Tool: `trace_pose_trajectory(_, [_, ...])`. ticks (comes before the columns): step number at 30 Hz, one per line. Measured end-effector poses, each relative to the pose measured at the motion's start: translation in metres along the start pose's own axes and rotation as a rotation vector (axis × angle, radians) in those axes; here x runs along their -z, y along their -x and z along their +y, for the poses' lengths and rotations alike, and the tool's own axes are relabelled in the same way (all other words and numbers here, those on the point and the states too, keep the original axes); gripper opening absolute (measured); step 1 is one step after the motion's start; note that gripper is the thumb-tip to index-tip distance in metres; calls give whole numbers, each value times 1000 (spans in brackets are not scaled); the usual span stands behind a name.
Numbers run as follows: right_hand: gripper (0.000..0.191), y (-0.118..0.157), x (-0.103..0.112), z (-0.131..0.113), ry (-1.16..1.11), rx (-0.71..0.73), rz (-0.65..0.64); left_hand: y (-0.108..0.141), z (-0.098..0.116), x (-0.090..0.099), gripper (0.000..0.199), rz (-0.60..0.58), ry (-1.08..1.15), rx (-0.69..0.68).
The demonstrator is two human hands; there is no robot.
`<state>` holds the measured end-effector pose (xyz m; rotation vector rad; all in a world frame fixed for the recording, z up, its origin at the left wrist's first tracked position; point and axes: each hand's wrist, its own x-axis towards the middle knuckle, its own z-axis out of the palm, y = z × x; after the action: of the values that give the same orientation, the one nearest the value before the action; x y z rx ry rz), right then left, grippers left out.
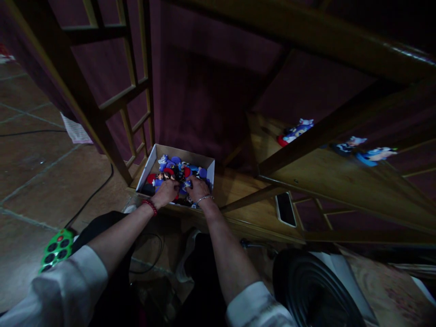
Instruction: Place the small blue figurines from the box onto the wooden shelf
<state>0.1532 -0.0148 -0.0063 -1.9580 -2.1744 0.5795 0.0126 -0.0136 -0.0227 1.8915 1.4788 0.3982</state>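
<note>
A white cardboard box (146, 169) stands on the low wooden shelf, filled with several small figurines (175, 167) in blue, red and black. Both of my hands reach into its near side. My left hand (165, 192), with a red bead bracelet at the wrist, has its fingers curled inward among the figurines. Close beside it, my right hand (199, 188), wearing a silver bangle, is bent over a small blue and white figurine (187, 185). Its fingers are curled at that piece. What my left fingertips touch is too small and dark to make out.
Three figurines, one on a red base (295, 131), stand on a raised wooden shelf (327, 181) at right. A phone (285, 209) lies on the low shelf. A green power strip (57, 249), cables and a black round object (315, 288) are lower down. Wooden lattice rises at left.
</note>
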Motion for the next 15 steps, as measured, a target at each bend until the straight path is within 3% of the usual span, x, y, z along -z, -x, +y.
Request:
trace_pose_trajectory(9, [25,0,0,-2,39,-16,-17,1,0,-1,28,15,-87,-38])
trace_pose_trajectory(15, [27,-1,-1,-1,36,-11,-19,2,1,0,29,37,-66,10])
